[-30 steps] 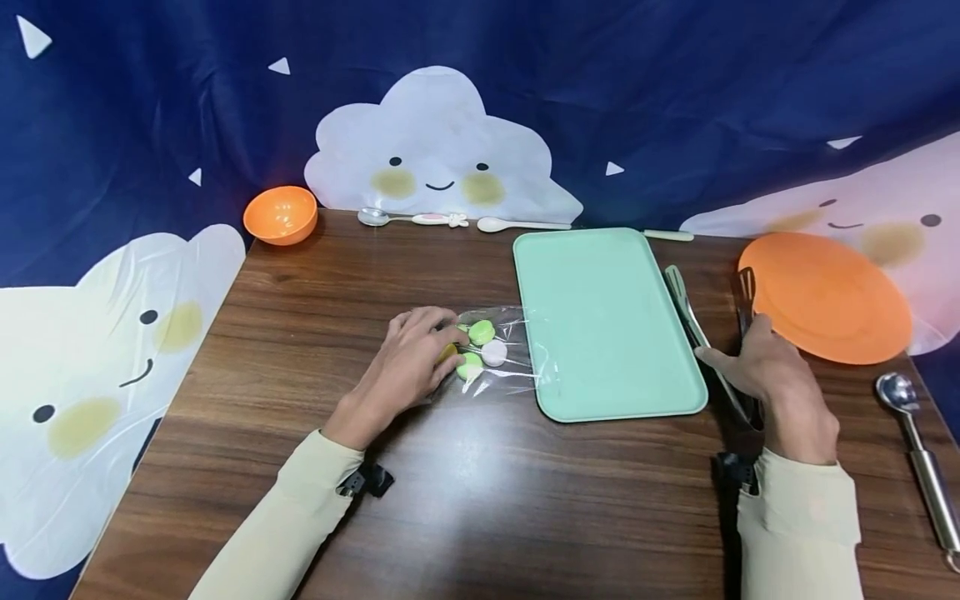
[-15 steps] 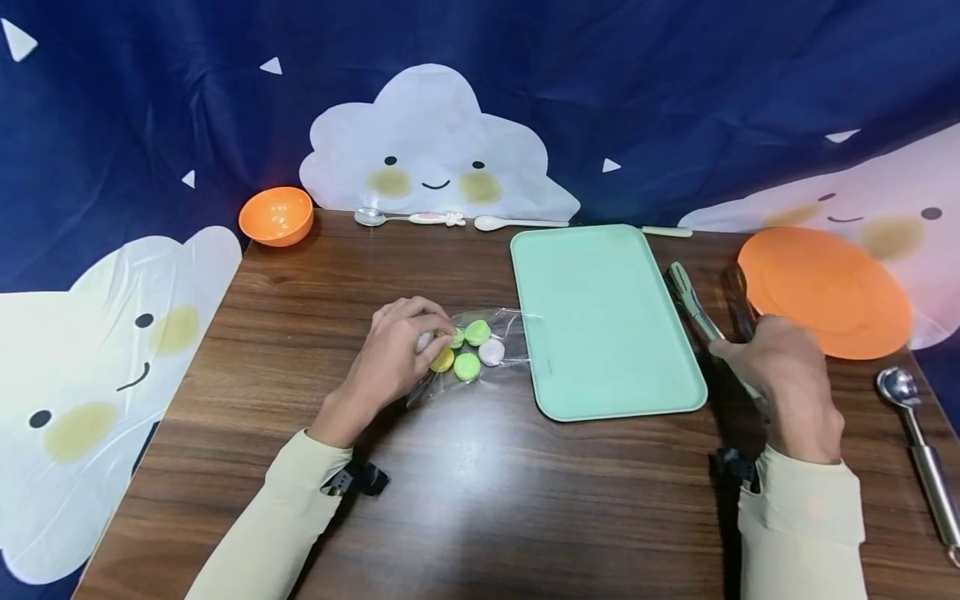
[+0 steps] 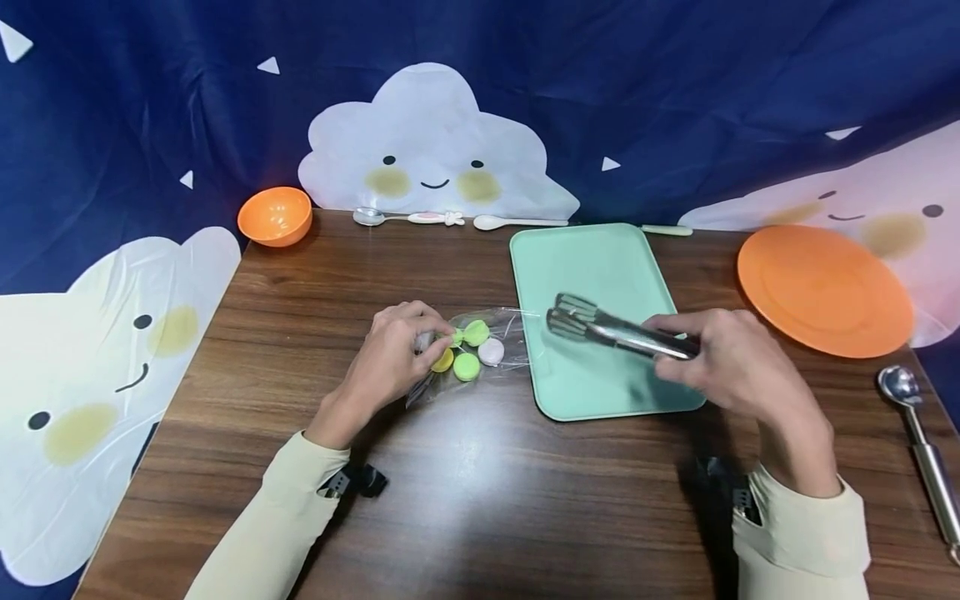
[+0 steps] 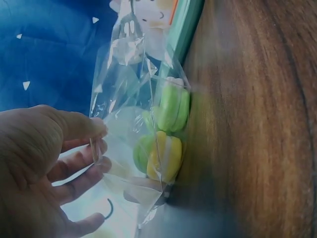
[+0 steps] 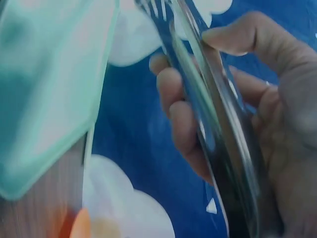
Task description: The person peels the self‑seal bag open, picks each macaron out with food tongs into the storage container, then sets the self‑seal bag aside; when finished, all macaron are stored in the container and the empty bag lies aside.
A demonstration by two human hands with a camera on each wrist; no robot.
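Holding entry, one moment of work on a dark wood-grain table point(image 3: 480, 500).

Progress, as judged from how things lie: the round sweets point(image 3: 471, 350) all sit inside their clear bag point(image 3: 487, 346); none lies on the tray or the plate. Tongs are in hand and aimed at the bag mouth, so the lifting-out looks not yet begun.

- Left hand point(image 3: 390, 358): grip closed in a pinch on the bag's edge, thumb and fingers point(image 4: 81, 131) on the film, pinning it near the tray's left rim.
- Right hand point(image 3: 731, 362): grip wrapped round the tongs point(image 3: 611, 331), which hover over the tray with tips pointing left, nearly together, holding nothing.
- Bag: thin crinkled transparent plastic, glossy, loosely open toward the tray.
- Sweets: small flattened discs, matte pastel green, yellow and pale pink, sandwich-like in the left wrist view point(image 4: 171, 134).
- Tongs: polished metal, long flat arms, toothed ends.
- Tray point(image 3: 600, 400): mint green, rectangular, rounded corners, low rim, smooth.
- Plate point(image 3: 825, 287): orange, round, shallow, at far right.
- Bowl point(image 3: 275, 215): orange, small, deep, at back left.
- Spoons point(image 3: 465, 221): two at the back edge.
- Scoop point(image 3: 918, 454): steel, round head, at right edge.
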